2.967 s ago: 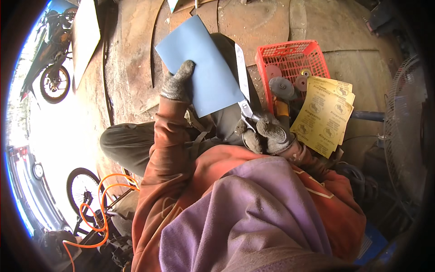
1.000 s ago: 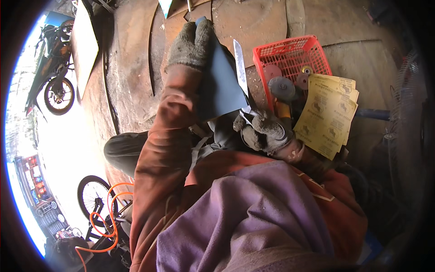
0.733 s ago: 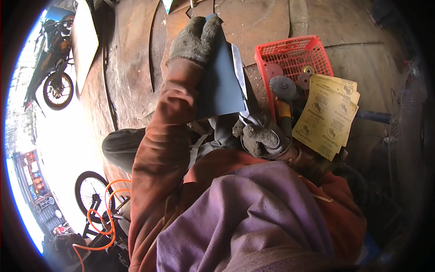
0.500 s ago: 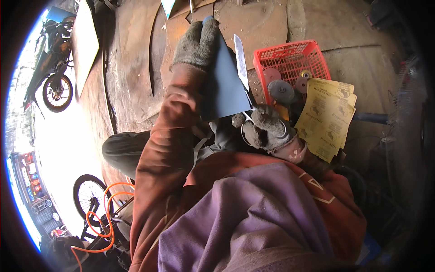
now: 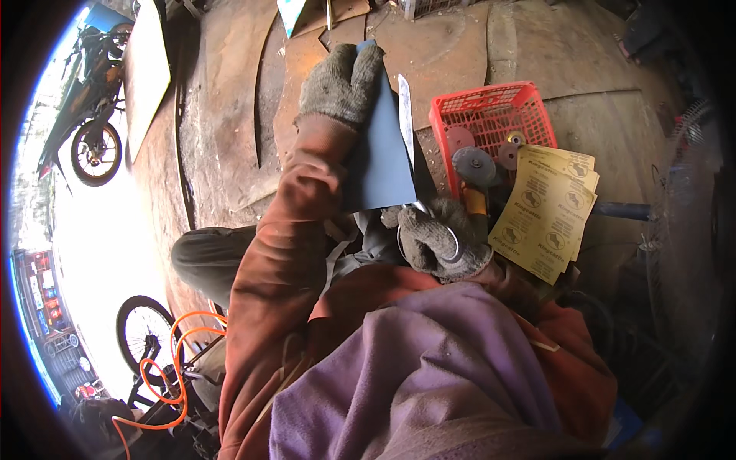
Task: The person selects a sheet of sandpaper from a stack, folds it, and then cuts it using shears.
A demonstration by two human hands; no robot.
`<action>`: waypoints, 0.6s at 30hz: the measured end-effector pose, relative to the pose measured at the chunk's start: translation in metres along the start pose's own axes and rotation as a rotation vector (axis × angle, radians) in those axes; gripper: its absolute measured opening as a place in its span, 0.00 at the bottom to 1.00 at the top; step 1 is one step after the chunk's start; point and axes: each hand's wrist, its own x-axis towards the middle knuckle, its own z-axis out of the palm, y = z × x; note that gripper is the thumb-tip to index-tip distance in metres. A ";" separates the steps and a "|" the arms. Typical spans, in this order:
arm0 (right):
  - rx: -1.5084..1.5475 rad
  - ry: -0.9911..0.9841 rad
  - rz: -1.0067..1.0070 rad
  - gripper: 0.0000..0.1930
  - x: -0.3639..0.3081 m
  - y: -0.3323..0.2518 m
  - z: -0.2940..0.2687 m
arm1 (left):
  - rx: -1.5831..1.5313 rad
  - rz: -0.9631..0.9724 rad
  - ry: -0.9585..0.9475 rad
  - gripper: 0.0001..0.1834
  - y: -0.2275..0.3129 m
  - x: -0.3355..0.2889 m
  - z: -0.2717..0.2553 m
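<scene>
My left hand (image 5: 337, 86), in a dirty grey knit glove, grips the far end of a blue-grey sheet (image 5: 382, 170) that looks like sandpaper. My right hand (image 5: 438, 244), gloved too, is closed through the loops of metal scissors (image 5: 421, 206) at the sheet's near right corner. Most of the blades are hidden by the sheet and the glove. A narrow pale strip (image 5: 405, 115) runs along the sheet's right edge; whether it is still joined to the sheet is unclear.
Right of my hands, a red plastic basket (image 5: 491, 96) holds several abrasive discs (image 5: 474, 165). Printed yellow sheets (image 5: 546, 211) lie fanned out nearer me. Worn boards (image 5: 567, 46) cover the floor. At left are a motorcycle (image 5: 96, 149), a wheel (image 5: 146, 337) and an orange hose (image 5: 182, 383).
My right hand has closed further on the scissors, whose loops were wider apart. The sheet and my left hand sit slightly lower and further right in the picture, which has shifted a little.
</scene>
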 end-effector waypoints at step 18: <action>-0.338 0.122 0.002 0.16 -0.025 -0.053 0.009 | -0.090 -0.033 0.064 0.33 -0.017 0.005 0.029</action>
